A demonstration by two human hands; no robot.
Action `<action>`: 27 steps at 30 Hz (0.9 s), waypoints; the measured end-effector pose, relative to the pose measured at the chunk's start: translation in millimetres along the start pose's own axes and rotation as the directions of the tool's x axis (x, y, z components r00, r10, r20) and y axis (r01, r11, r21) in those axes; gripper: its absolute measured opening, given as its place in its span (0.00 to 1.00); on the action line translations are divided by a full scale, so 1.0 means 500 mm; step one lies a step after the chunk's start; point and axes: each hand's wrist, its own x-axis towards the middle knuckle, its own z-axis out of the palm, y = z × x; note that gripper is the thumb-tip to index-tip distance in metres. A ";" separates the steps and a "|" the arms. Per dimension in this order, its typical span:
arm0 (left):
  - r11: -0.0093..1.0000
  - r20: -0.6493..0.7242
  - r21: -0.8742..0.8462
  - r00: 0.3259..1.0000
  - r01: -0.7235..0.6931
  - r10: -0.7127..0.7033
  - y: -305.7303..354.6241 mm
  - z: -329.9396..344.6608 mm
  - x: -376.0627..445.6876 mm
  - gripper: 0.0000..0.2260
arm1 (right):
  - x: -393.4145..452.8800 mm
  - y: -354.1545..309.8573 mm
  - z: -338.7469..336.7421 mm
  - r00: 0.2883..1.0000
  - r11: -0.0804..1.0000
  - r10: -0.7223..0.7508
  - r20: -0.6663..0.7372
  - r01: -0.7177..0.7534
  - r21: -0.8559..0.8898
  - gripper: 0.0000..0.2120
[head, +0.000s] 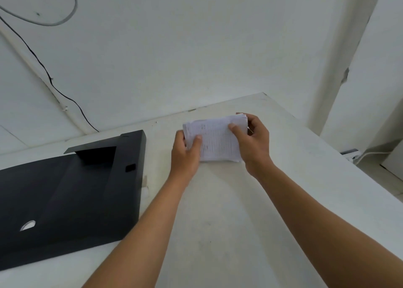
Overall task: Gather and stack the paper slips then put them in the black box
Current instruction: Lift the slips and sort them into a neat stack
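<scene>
Paper slips (214,140), gathered in one stack, sit between both hands above the white counter (229,222). Well off to the left of the grip, the black box (72,191) lies flat on the counter. The left hand (186,154) pinches the stack's left edge, thumb on top. The right hand (253,141) clasps its right end, thumb across the printed face.

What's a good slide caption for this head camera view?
Both hands, left hand and right hand, square a stack of paper slips beside the black box.
</scene>
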 end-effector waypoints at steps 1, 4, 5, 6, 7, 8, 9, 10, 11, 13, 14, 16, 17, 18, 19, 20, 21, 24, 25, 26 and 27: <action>0.998 -0.004 -0.040 0.999 0.038 -0.038 -0.005 0.003 -0.009 0.09 | -0.002 0.001 0.001 0.999 0.998 -0.036 0.026 0.037 -0.058 0.10; 0.987 -0.035 -0.149 0.998 0.053 -0.059 0.004 0.007 -0.019 0.19 | -0.008 0.012 -0.003 0.995 0.985 -0.071 0.074 0.082 -0.153 0.08; 0.987 -0.055 -0.160 0.998 0.026 -0.035 0.012 0.009 -0.018 0.22 | -0.011 0.015 -0.004 0.994 0.982 -0.077 0.075 0.089 -0.168 0.09; 0.989 -0.079 -0.146 0.997 0.004 -0.016 0.019 0.013 -0.016 0.22 | -0.014 0.016 -0.003 0.994 0.981 -0.082 0.069 0.093 -0.168 0.09; 0.993 -0.105 -0.116 0.994 -0.006 -0.006 0.029 0.018 -0.015 0.22 | -0.017 0.016 0.000 0.995 0.984 -0.083 0.058 0.091 -0.156 0.10; 0.997 -0.132 -0.082 0.991 -0.005 -0.006 0.037 0.024 -0.014 0.23 | -0.019 0.014 0.005 0.996 0.987 -0.080 0.041 0.085 -0.140 0.10; 0.998 -0.158 -0.055 0.987 0.003 -0.012 0.045 0.031 -0.013 0.23 | -0.022 0.009 0.012 0.997 0.989 -0.075 0.019 0.077 -0.128 0.11; 0.999 -0.182 -0.036 0.983 0.012 -0.019 0.050 0.037 -0.011 0.23 | -0.024 0.003 0.019 0.998 0.990 -0.070 -0.009 0.068 -0.126 0.12; 0.999 -0.198 -0.026 0.980 0.018 -0.023 0.053 0.041 -0.010 0.23 | -0.024 -0.002 0.026 0.997 0.989 -0.065 -0.039 0.059 -0.136 0.12; 0.999 -0.209 -0.030 0.978 0.020 -0.025 0.050 0.045 -0.006 0.20 | -0.022 -0.009 0.036 0.995 0.988 -0.051 -0.082 0.039 -0.149 0.12; 0.999 -0.211 -0.037 0.977 0.014 -0.022 0.045 0.044 -0.005 0.18 | -0.021 -0.010 0.037 0.995 0.988 -0.045 -0.088 0.032 -0.149 0.12; 0.999 -0.211 -0.050 0.977 -0.001 -0.010 0.037 0.041 -0.004 0.15 | -0.019 -0.008 0.035 0.996 0.987 -0.044 -0.083 0.031 -0.155 0.10; 0.998 -0.210 -0.062 0.978 -0.007 -0.006 0.035 0.038 -0.003 0.14 | -0.019 -0.006 0.032 0.996 0.987 -0.048 -0.081 0.035 -0.156 0.09; 0.997 -0.213 -0.081 0.977 -0.009 -0.008 0.032 0.037 -0.003 0.13 | -0.018 -0.004 0.031 0.995 0.987 -0.053 -0.084 0.039 -0.154 0.08; 0.994 -0.222 -0.109 0.975 -0.010 -0.015 0.032 0.036 -0.001 0.12 | -0.018 -0.003 0.029 0.995 0.988 -0.056 -0.086 0.042 -0.150 0.08; 0.991 -0.231 -0.132 0.973 -0.006 -0.025 0.031 0.036 0.000 0.11 | -0.017 -0.003 0.030 0.995 0.988 -0.056 -0.088 0.042 -0.148 0.08; 0.990 -0.238 -0.143 0.971 -0.004 -0.031 0.032 0.036 0.002 0.12 | -0.016 -0.003 0.030 0.994 0.988 -0.056 -0.093 0.041 -0.150 0.08; 0.987 -0.234 -0.161 0.972 -0.001 -0.037 0.035 0.028 0.003 0.16 | -0.011 -0.004 0.031 0.992 0.987 -0.057 -0.114 0.039 -0.159 0.09; 0.985 -0.218 -0.175 0.975 0.000 -0.038 0.036 0.025 0.002 0.16 | -0.010 -0.004 0.031 0.991 0.985 -0.058 -0.117 0.038 -0.166 0.09; 0.982 -0.197 -0.186 0.980 -0.002 -0.035 0.037 0.022 -0.001 0.15 | -0.009 -0.003 0.030 0.991 0.984 -0.058 -0.119 0.037 -0.176 0.09; 0.982 -0.175 -0.187 0.984 -0.012 -0.021 0.038 0.020 -0.005 0.14 | -0.008 -0.002 0.030 0.991 0.982 -0.059 -0.123 0.035 -0.184 0.10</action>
